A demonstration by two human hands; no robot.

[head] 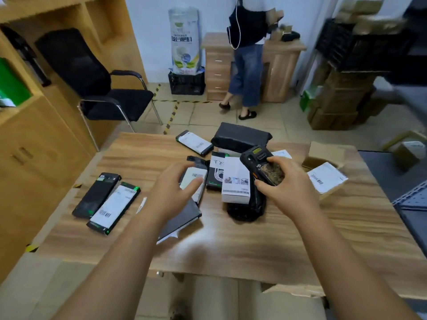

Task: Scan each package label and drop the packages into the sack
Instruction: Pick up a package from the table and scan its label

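Wooden table (265, 239) is carrying scattered packages; the left hand (172, 192) is closing its fingers round a white-labelled package (193, 181), while the right hand (283, 181) is gripping a scanner (258, 159).

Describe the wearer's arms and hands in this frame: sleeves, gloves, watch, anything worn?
Both forearms are bare all the way to the bottom frame edge; no sleeve shows. The left hand and right hand are ungloved. No watch, bracelet or ring is visible on either wrist or on the fingers that show. No cables or markings on the arms.
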